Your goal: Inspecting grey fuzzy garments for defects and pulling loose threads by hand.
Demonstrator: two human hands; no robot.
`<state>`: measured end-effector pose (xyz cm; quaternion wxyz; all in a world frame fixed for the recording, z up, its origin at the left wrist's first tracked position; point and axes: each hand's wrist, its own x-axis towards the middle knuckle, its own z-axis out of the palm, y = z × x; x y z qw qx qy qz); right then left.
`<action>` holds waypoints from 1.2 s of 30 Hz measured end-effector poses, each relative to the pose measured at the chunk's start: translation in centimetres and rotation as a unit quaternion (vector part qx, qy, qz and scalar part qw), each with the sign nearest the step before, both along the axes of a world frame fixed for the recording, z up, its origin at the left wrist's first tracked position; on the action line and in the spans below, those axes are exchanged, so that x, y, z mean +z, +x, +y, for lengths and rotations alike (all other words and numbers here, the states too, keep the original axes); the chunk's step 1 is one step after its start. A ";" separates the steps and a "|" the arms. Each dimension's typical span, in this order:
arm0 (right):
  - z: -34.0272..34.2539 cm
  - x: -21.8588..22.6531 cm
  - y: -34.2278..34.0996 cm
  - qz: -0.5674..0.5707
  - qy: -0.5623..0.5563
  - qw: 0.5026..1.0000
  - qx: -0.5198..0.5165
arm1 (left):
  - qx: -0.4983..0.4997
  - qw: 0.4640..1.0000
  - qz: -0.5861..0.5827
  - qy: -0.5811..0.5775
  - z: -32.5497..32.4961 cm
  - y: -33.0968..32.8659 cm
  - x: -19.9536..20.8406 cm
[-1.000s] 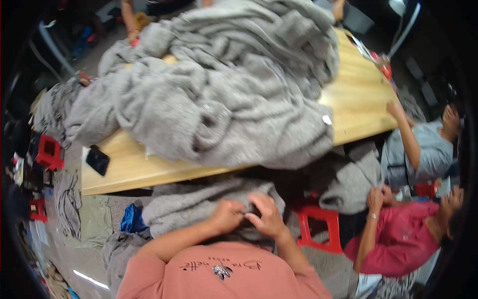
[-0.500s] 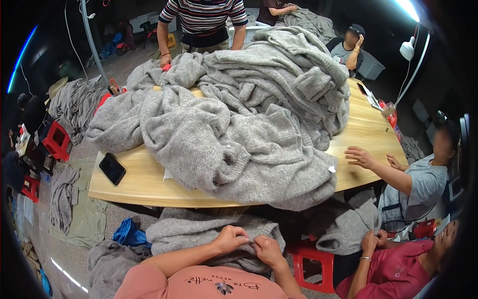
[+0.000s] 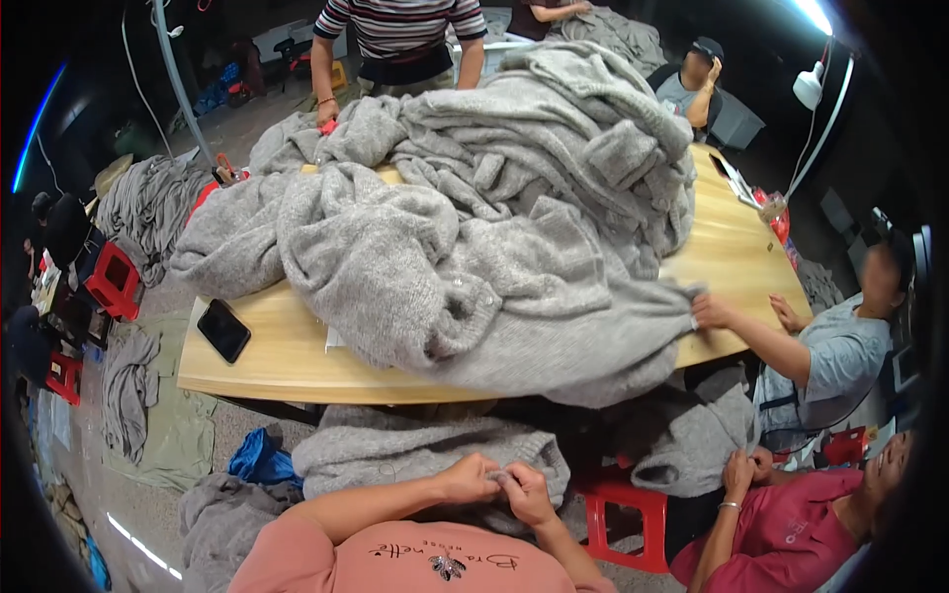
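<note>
A grey knitted garment [image 3: 386,457] lies across my lap, just below the table's near edge. My left hand [image 3: 467,479] is closed, with its fingertips pinching a bit of that knit. Right beside it my right hand [image 3: 530,493] pinches the same small fold, so the two sets of fingertips nearly meet. What else may be between the fingers is too small to make out. The garment's ribbed edge [image 3: 550,453] shows beyond my right hand.
A wooden table [image 3: 267,346] carries a large heap of grey knitwear [image 3: 554,128] and a black phone [image 3: 224,330]. At the right, a co-worker's hand [image 3: 714,310] grips one garment. Red stools [image 3: 628,534] and another seated co-worker [image 3: 791,524] are close on my right. Blue cloth [image 3: 263,459] lies at left.
The co-worker at the right has taken hold of a garment on the table and stretched its end rightward. My hands stay at the same fold, fingertips drawn slightly closer together.
</note>
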<state>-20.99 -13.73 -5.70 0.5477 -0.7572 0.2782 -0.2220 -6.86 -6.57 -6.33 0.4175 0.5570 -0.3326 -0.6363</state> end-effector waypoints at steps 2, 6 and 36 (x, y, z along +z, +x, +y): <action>0.5 -0.7 0.4 -0.001 -0.147 0.987 -0.066 | 0.035 0.999 -0.011 0.016 -0.4 0.0 1.0; -0.4 1.5 -0.3 -0.030 -0.355 0.911 -0.209 | 0.178 0.981 0.015 0.071 -2.8 1.3 3.3; 2.7 -1.6 -5.2 -0.122 0.232 0.900 -0.348 | 0.238 0.964 0.119 0.015 -3.2 1.2 1.8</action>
